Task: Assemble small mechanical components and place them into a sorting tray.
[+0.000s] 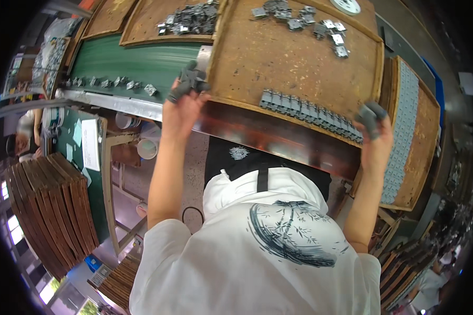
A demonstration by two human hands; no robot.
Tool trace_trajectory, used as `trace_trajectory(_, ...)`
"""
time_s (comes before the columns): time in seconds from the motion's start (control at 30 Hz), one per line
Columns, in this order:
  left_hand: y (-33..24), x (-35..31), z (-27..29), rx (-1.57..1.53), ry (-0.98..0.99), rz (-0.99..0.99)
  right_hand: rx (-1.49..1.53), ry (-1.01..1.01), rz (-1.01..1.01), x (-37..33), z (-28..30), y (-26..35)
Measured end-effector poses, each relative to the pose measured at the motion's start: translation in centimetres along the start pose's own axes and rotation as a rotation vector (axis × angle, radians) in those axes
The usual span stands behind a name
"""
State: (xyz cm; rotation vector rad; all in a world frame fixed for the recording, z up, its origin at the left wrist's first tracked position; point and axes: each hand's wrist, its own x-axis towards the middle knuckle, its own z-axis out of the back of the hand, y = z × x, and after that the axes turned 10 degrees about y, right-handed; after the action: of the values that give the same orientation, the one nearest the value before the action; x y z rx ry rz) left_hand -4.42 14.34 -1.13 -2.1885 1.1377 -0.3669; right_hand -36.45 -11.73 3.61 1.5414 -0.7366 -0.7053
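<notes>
My left hand [185, 102] is raised over the near left corner of a wooden tray [294, 68], beside the green belt [121, 58]. Dark grey covers sit on its fingers, which are bent together; whatever they hold cannot be made out. At the tray's near right corner is my right hand [376, 128], its covered fingers pressed together and hiding any held piece. Just left of it ends a close row of grey metal parts [310, 114] along the near edge. Loose shiny metal parts [299, 21] lie scattered at the tray's far side.
Small metal parts [113, 82] stand spaced along the belt's near edge. Another tray holds a metal heap [192, 20]. To the right, a tray carries packed rows of grey parts [401, 126]. Stacked wooden trays [52, 210] stand left. A white disc [346, 6] lies at the back.
</notes>
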Motion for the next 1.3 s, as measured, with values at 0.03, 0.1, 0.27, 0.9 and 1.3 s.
trace_trajectory(0.03,1.1,0.1,-2.2,-0.016,0.017,0.037,-0.015,0.049,0.006,0.0,-1.6,0.3)
trace_trajectory(0.1,2.8,0.2,-4.8,0.169,0.099,0.181,-0.061,0.195,-0.027,-0.7,-3.9,1.0)
trace_trajectory(0.27,6.1,-1.0,-11.2,0.517,0.214,0.256,-0.816,0.378,0.156,-2.2,-6.4,3.3)
trace_trajectory(0.9,11.1,-2.5,-15.8,0.919,0.343,0.261,-1.111,0.190,0.543,-3.2,-6.2,-1.0)
trace_trajectory(1.3,12.0,-1.2,-14.8,1.147,0.664,-0.171,-0.475,0.544,-0.137,-3.8,-4.2,-0.6)
